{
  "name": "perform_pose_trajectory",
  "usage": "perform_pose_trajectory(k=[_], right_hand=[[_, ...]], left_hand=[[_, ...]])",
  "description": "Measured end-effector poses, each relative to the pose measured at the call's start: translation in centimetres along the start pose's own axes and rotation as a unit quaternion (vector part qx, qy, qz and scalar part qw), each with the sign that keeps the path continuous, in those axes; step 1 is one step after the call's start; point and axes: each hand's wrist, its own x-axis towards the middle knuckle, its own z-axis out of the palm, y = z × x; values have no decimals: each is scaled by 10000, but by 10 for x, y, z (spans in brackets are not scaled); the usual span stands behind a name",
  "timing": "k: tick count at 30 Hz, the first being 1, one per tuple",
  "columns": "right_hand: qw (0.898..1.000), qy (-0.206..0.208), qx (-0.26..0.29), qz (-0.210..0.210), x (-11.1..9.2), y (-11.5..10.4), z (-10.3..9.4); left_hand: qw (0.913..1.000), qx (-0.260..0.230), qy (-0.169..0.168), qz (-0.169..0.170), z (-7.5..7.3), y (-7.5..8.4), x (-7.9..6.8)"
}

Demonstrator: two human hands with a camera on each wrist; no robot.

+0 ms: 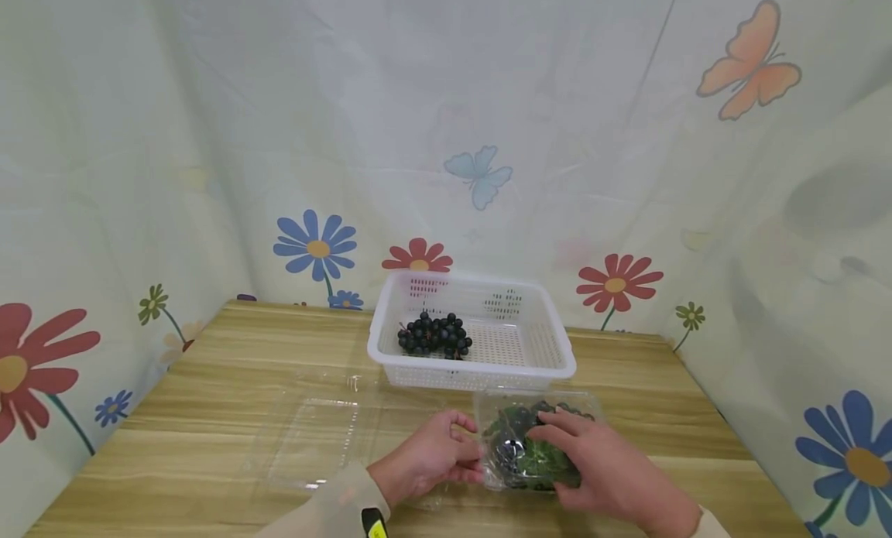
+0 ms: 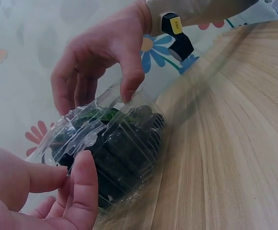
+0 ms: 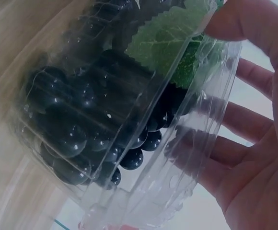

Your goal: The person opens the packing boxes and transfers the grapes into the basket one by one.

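Note:
A clear plastic clamshell box (image 1: 514, 445) of black grapes (image 3: 72, 134) with a green leaf (image 3: 163, 45) lies on the table in front of the basket. At its left edge, my left hand (image 1: 440, 457) pinches the plastic rim between thumb and fingers. My right hand (image 1: 602, 460) grips the box from the right, its fingers spread over the lid and its thumb at the front side. In the left wrist view, both hands touch the box's rim. A second clear plastic box (image 1: 313, 441) stands to the left; its contour is faint.
Behind the hands stands a white perforated basket (image 1: 557, 360) with a bunch of black grapes (image 1: 433, 335) in its left part. The wood-grain table (image 1: 209, 399) meets a flower-printed curtain (image 1: 390, 135) at the back and both sides.

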Motion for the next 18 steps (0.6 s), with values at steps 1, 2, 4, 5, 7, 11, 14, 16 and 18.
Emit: perform_pose_trajectory(k=[1, 2, 4, 5, 7, 11, 14, 16, 18], right_hand=[[10000, -3, 3, -3, 0, 0, 0], [10000, -6, -7, 1, 0, -1, -1], [10000, 3, -7, 0, 1, -1, -1], [10000, 3, -14, 5, 1, -2, -1], [10000, 36, -55, 11, 1, -2, -1], [9996, 131, -236, 39, 1, -1, 1], [9991, 187, -374, 51, 2, -2, 2], [9989, 201, -427, 72, 3, -3, 2], [9987, 193, -448, 152, 4, -4, 3]], left_hand=[[10000, -5, 0, 1, 0, 0, 0], [10000, -17, -4, 4, 0, 0, 1], [10000, -31, 0, -1, 0, 0, 1], [10000, -32, 1, -1, 0, 0, 2], [10000, -23, 0, -13, -1, 1, 3], [10000, 45, -32, -26, -2, 2, 4], [10000, 63, -33, -38, -2, 4, 3], [10000, 67, -24, -48, -2, 4, 3], [9999, 83, -21, -57, -2, 4, 3]])
